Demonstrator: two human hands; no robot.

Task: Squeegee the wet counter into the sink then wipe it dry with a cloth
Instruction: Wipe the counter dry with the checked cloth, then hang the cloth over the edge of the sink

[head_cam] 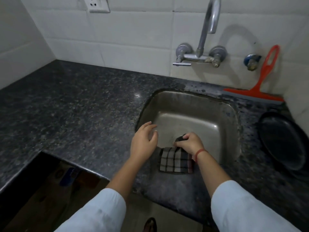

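A checked cloth [175,162] hangs over the near rim of the steel sink [192,104], and my right hand [189,144] grips its bunched upper end above the basin. At the sink's left rim, my left hand [143,139] hovers with its fingers spread, holding nothing. An orange squeegee [260,81] leans against the tiled wall behind the sink at the right, its blade resting on the dark speckled counter [75,106]. Neither hand touches the squeegee.
A wall-mounted chrome tap [205,41] arches over the sink. A black round pan [284,141] lies on the counter right of the sink. A power socket [98,5] sits high on the wall. The counter has a cut-out at the lower left [55,178].
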